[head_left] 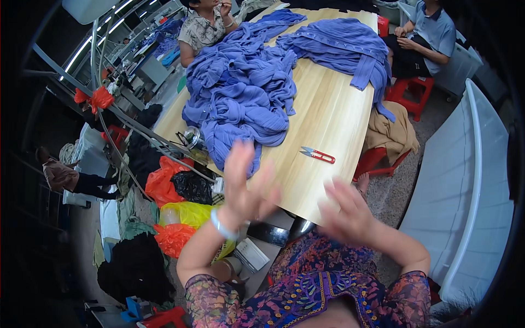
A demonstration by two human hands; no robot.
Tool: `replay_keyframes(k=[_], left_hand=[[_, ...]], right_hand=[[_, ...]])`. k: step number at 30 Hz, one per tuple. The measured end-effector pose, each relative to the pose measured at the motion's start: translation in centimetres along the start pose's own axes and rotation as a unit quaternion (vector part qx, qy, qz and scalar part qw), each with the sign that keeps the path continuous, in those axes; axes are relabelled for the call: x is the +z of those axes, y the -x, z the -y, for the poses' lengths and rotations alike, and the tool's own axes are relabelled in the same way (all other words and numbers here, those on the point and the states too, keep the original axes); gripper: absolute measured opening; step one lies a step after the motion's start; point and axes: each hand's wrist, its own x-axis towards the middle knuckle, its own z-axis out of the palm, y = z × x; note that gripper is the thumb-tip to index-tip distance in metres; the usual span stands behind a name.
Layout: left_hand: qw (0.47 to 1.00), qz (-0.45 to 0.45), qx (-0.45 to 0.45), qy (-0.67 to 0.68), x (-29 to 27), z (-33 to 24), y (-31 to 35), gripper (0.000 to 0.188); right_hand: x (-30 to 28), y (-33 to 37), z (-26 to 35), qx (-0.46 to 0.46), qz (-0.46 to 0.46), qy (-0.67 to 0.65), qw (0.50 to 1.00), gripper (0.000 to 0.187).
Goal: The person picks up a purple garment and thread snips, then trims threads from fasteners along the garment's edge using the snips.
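My left hand (245, 186), with a pale bangle (221, 224) at its wrist, is raised over the table's near edge. Its fingers are apart, somewhat blurred, and hold nothing. Across from it, my right hand (349, 212) is also up with fingers spread and nothing in them. Between and beyond the hands, red-handled thread snips (318, 155) lie on the light wooden table (322, 109). A large heap of blue-violet knit garments (240, 98) covers the table's left side, its near end just past my left hand. More such garments (339, 44) lie at the far end.
Two people sit at the table's far end, one on a red stool (413, 93). Brown cloth (391, 131) drapes another red stool at right, by a big pale bin (465, 202). Red and yellow plastic bags (188, 213) and dark cloth (134, 268) are at left.
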Motion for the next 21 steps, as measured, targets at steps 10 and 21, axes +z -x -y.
replay_keyframes(k=[10,21], left_hand=[[0.772,0.025,-0.626,-0.109,12.8,27.2,3.8,0.076],[0.910,-0.114,-0.397,0.028,14.6,23.7,-0.2,0.020]], right_hand=[[12.5,5.9,-14.3,0.297,0.114,0.062,0.946,0.046],[14.2,5.9,-14.8,0.281,0.098,0.115,0.948,0.027]])
